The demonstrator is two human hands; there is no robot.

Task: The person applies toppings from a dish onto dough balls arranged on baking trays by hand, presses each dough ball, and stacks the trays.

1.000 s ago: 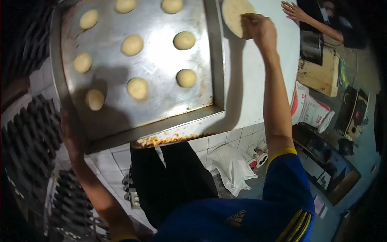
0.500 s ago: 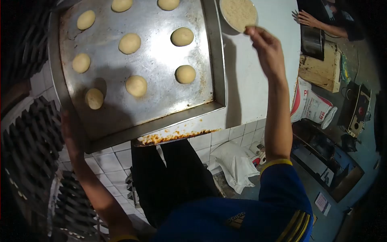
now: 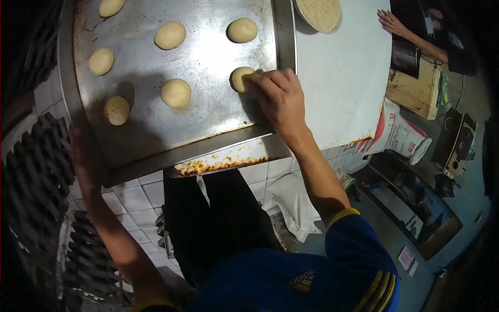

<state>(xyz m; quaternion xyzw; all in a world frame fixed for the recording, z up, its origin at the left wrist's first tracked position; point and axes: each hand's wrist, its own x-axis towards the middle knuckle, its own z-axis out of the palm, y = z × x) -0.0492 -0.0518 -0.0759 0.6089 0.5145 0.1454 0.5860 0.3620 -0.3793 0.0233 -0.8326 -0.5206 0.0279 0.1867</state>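
Several round, pale dough balls, one of them (image 3: 176,93) near the middle front, sit apart in rows on a large metal tray (image 3: 189,148). My right hand (image 3: 280,99) is over the tray's right side, its fingers pinched together at the top of the front right dough ball (image 3: 240,79). What the fingertips hold, if anything, is too small to tell. Beside the tray's left outer edge is my left hand (image 3: 83,161), dim and partly shadowed, so its fingers are hard to make out. A bowl of pale crumbs (image 3: 321,13) stands on the white table (image 3: 338,78) right of the tray.
Another person's hand (image 3: 392,23) is at the table's far right edge. A black pot (image 3: 404,57), a wooden box (image 3: 413,88) and a printed sack (image 3: 397,132) are on the right. A white sack (image 3: 295,203) lies below the table. Dark stacked racks (image 3: 39,182) stand at the left.
My right hand has moved from the crumb bowl down and left to the front right dough ball. The view has shifted slightly, with the tray now higher in it. My left hand stays beside the tray.
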